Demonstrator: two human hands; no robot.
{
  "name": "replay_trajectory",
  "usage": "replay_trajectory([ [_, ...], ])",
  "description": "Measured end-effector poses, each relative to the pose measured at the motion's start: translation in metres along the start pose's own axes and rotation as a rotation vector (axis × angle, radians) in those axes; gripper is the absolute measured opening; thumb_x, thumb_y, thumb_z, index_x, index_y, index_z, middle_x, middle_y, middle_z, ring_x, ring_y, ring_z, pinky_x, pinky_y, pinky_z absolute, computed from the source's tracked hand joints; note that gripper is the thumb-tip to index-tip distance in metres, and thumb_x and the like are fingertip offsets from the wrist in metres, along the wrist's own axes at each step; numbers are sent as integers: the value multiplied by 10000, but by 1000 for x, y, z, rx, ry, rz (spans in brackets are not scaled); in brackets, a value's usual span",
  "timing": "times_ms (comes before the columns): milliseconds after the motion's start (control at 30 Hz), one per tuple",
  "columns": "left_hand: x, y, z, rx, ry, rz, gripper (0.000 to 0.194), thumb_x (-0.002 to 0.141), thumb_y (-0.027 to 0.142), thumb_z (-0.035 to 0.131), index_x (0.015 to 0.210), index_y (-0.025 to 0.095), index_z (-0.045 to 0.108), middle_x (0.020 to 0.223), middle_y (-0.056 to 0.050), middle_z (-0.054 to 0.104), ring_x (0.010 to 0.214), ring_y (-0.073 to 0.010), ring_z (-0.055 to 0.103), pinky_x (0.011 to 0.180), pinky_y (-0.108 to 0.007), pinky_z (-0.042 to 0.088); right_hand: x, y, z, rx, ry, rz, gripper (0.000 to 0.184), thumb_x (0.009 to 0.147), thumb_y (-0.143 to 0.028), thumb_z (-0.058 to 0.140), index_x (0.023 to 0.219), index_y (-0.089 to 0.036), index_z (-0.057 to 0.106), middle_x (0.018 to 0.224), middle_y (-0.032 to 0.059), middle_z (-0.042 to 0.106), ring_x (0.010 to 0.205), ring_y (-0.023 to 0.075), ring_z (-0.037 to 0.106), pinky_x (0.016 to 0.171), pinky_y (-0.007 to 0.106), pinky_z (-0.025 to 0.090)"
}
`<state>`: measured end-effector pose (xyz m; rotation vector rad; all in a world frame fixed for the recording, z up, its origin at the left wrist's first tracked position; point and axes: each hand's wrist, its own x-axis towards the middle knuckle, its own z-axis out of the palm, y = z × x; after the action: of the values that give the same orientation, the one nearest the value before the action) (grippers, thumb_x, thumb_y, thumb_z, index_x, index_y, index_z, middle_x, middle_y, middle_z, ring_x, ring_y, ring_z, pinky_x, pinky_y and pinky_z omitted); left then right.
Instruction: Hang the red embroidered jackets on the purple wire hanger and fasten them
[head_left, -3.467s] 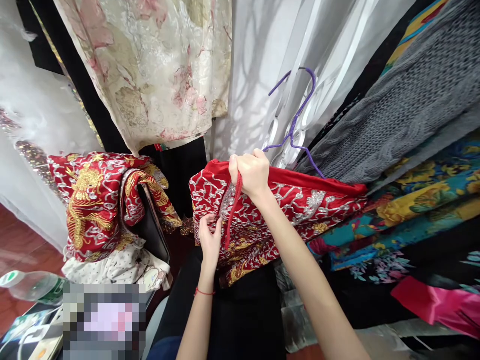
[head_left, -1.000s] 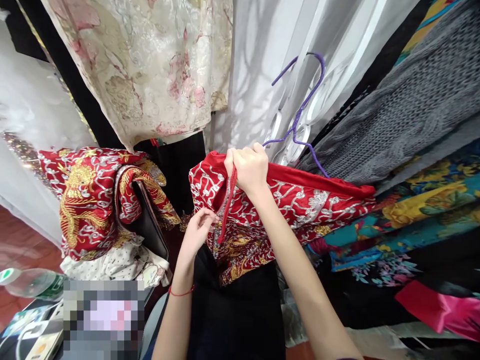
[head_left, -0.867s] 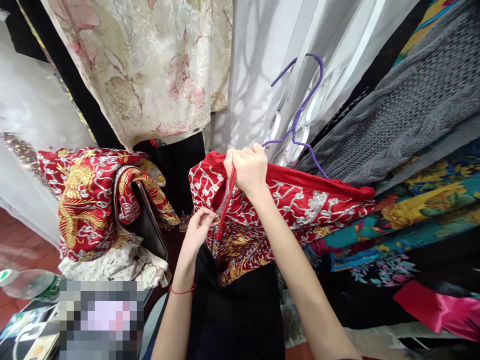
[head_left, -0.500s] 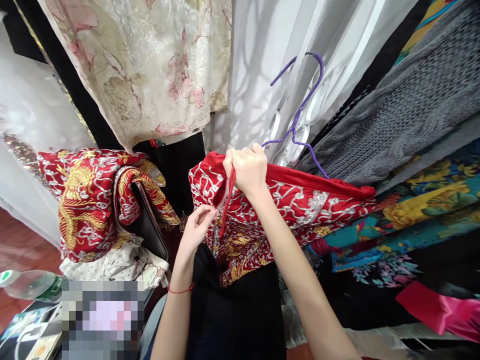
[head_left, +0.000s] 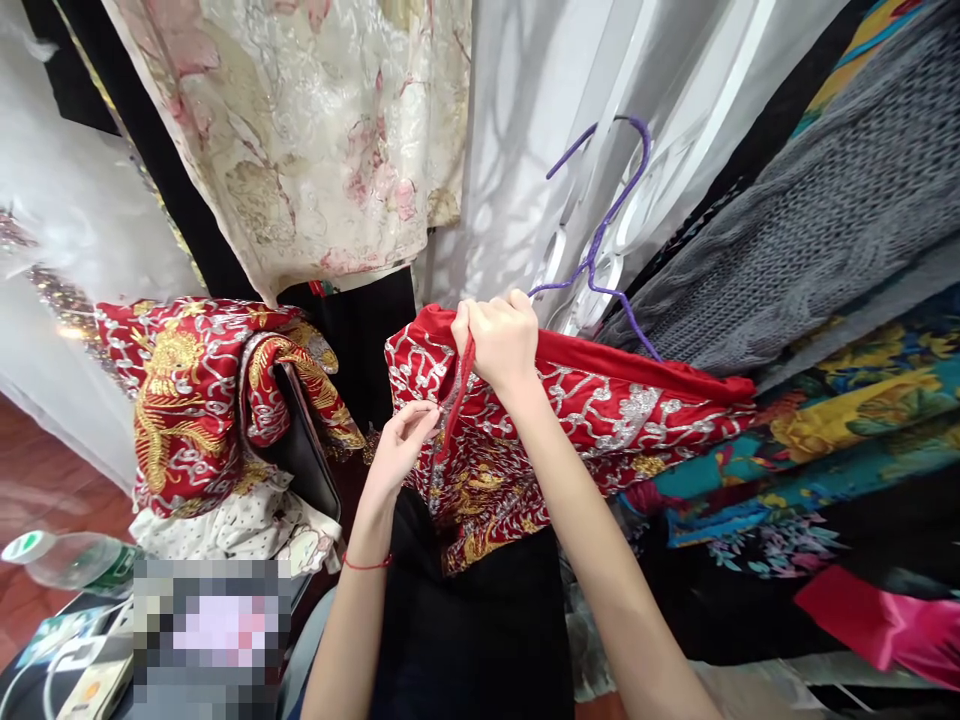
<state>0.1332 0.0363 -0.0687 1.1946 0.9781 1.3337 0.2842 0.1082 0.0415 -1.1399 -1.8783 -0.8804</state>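
A red garment with silver and gold embroidery hangs over my lap, its plain red edge uppermost. My right hand is closed in a fist round that top edge. A narrow red strip dangles below the fist. My left hand, a thin red cord on its wrist, pinches thumb and finger at the silver-trimmed edge beside the strip. What exactly lies between those fingertips is too small to tell. Behind the garment a purple hanger shows its hook and shoulders; its lower part is hidden.
Another red and gold embroidered garment lies draped at left, over white dotted cloth. A plastic bottle and a white cable are at lower left. A cream floral garment hangs behind; a grey knit hangs at right.
The view has turned slightly left, so the surroundings sit a little further right. Both hands keep their hold on the red garment, with hardly any movement of the fingers.
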Motion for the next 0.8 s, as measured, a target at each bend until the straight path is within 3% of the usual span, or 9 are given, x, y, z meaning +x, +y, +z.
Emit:
replay_trajectory([
  [167,2,9,-1,70,51,71,254,742,436,742,777,191,683,787,-28,693,811,-181,668,824,-311,545,1,-1,-2,7,-14,2,466,1004,-231,337,640,-186,624,545,20,590,551,155,450,707,352,309],
  [367,8,10,5,-25,32,-34,313,696,462,775,814,190,672,864,-41,706,916,-199,685,784,-293,553,0,-1,-3,-36,12,-27,474,1002,-225,334,638,-179,634,542,25,604,543,154,462,694,351,308],
  [800,9,7,3,-59,15,-67,338,674,466,799,827,188,681,881,-30,680,865,-157,667,746,-262,586,1,-3,-2,-21,-6,-6,461,1003,-232,353,635,-181,626,546,22,601,547,150,470,710,343,313],
])
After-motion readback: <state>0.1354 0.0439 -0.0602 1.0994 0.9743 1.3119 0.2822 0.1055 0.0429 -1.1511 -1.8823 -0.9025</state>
